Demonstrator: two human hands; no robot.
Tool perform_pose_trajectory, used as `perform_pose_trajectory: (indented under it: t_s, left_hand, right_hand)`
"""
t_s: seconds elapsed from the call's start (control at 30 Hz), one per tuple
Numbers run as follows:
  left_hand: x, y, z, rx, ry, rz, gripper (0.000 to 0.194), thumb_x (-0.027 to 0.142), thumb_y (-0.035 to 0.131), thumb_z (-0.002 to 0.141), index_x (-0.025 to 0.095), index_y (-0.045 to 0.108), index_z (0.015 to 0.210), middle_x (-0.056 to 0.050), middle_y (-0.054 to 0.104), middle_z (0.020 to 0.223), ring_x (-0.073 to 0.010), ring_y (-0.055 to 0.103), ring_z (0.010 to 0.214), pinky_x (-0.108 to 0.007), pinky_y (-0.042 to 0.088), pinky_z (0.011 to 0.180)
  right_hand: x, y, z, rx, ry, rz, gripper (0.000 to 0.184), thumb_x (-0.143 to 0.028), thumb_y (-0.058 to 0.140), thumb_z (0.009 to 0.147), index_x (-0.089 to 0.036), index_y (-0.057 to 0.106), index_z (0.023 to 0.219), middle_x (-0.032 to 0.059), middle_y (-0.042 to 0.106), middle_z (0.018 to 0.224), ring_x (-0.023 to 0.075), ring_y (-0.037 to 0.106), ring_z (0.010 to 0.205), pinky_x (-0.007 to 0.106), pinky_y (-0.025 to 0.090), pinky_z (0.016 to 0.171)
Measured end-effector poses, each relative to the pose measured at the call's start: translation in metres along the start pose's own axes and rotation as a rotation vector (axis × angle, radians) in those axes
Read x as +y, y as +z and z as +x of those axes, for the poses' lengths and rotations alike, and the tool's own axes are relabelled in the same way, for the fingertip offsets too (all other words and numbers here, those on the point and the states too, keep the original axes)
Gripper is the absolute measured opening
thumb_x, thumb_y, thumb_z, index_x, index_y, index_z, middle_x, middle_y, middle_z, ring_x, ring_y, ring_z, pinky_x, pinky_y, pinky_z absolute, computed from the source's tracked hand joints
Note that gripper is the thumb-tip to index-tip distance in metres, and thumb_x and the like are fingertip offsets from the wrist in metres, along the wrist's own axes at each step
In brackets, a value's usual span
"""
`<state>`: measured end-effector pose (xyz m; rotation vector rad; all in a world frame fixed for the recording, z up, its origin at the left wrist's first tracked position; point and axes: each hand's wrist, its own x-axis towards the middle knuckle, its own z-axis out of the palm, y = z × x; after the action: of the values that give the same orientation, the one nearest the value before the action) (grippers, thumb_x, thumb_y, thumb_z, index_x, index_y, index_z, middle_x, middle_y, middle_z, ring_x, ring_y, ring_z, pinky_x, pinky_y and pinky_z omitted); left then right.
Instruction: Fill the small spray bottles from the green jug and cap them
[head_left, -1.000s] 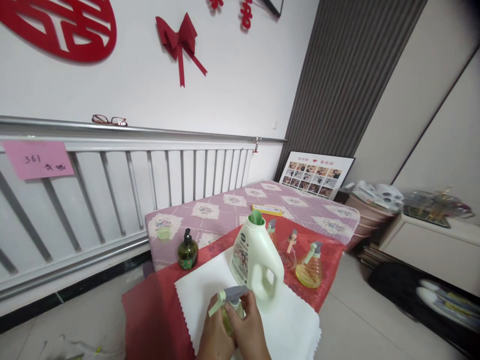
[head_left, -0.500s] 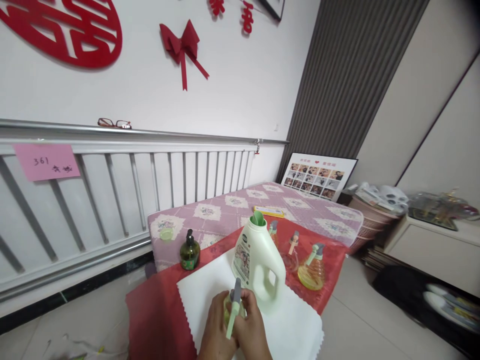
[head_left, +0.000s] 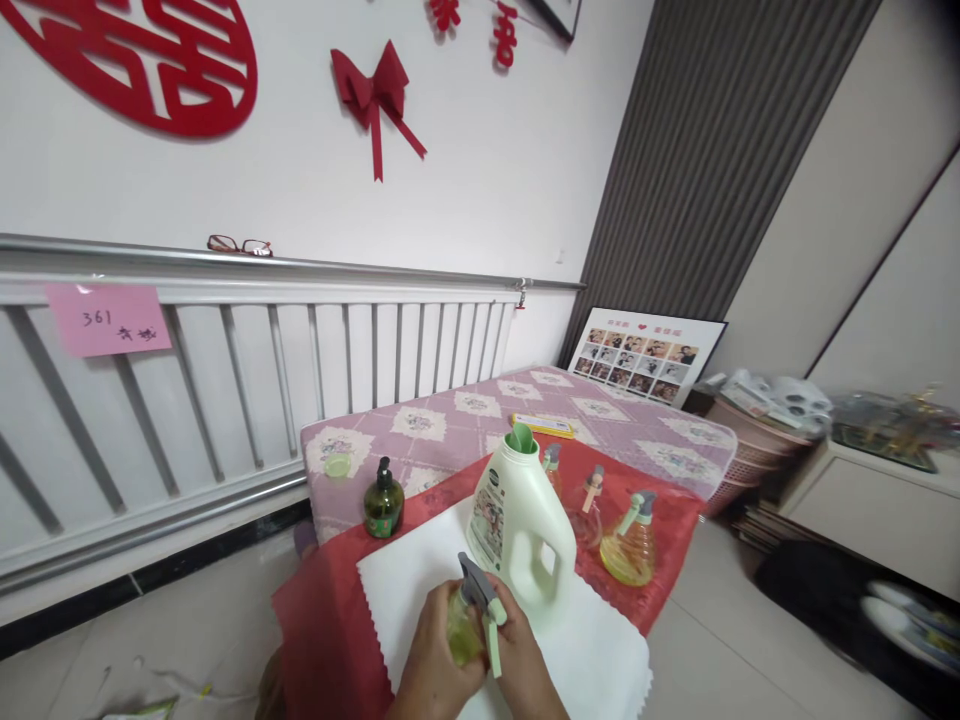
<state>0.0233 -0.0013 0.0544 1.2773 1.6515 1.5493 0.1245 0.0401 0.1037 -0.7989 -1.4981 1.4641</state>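
Both hands work at the near edge of the table. The left hand (head_left: 433, 665) is wrapped around the body of a small spray bottle (head_left: 466, 628) holding yellow-green liquid, fingers curled shut on it. The right hand (head_left: 525, 672) closes on the bottle's grey spray head (head_left: 477, 582) from the other side; its green trigger (head_left: 495, 645) hangs down between the two hands. How firmly the right fingers grip cannot be told — they are partly hidden behind the head. The bottle is held just above a white cloth (head_left: 592, 650) with a zigzag edge, which lies over a red cloth (head_left: 330, 630). Just beyond the fingers, on the white cloth, stands a white detergent jug (head_left: 521, 530) with a handle, its green spout (head_left: 520, 437) open at the top. Beyond and to the right of the fingers, on the red cloth, stand three more spray bottles in a row — the nearest one (head_left: 628, 545) holds yellow liquid. Beyond and to the left of the fingers stands a dark green pump bottle (head_left: 383, 503). Farther off, a small green lid (head_left: 337, 465) lies on a purple patterned cover (head_left: 465, 415). Behind that runs a white railing (head_left: 262, 350) with a pink note (head_left: 109, 318) stuck to it and a pair of glasses (head_left: 240, 244) on its top rail. A framed photo collage (head_left: 645, 355) leans against the far wall.
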Motion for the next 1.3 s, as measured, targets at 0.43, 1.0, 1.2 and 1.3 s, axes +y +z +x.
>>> perform_pose_trajectory:
  t_s: [0.43,1.0,1.2,1.3]
  left_hand:
    - [0.005,-0.009,-0.001,-0.073,-0.041,0.009,0.056,0.036,0.063,0.08,0.016,0.046,0.13,-0.017,0.063,0.13,-0.0277,0.061,0.122,-0.039,0.047,0.107]
    - [0.0,-0.009,0.0,-0.112,-0.11,-0.048,0.062,0.045,0.064,0.08,0.014,0.048,0.131,-0.019,0.061,0.135,-0.0276,0.06,0.127,-0.034,0.047,0.107]
    - [-0.003,-0.005,0.0,-0.062,-0.057,-0.014,0.067,0.035,0.069,0.072,0.012,0.045,0.13,-0.021,0.062,0.13,-0.0301,0.062,0.121,-0.038,0.049,0.104]
    - [-0.006,-0.003,-0.002,-0.054,-0.05,0.036,0.074,0.023,0.07,0.063,0.013,0.044,0.131,-0.02,0.06,0.136,-0.0314,0.057,0.129,-0.041,0.044,0.112]
  right_hand:
    - [0.042,0.008,-0.012,0.269,-0.074,-0.166,0.045,-0.054,0.066,0.084,-0.023,0.066,0.116,0.0111,0.075,0.113,0.0317,0.066,0.113,0.042,0.055,0.097]
    - [0.038,0.006,-0.007,0.21,-0.054,-0.347,0.056,-0.062,0.054,0.088,-0.019,0.072,0.119,0.0138,0.074,0.125,0.0324,0.064,0.124,0.046,0.042,0.116]
    - [0.022,0.012,-0.005,0.243,0.075,-0.179,0.061,-0.07,0.061,0.079,-0.019,0.069,0.113,0.015,0.077,0.117,0.034,0.068,0.118,0.045,0.053,0.106]
    - [-0.002,0.011,-0.004,0.361,0.109,-0.09,0.062,-0.072,0.067,0.073,-0.021,0.067,0.107,0.0141,0.078,0.108,0.0353,0.07,0.11,0.044,0.06,0.095]
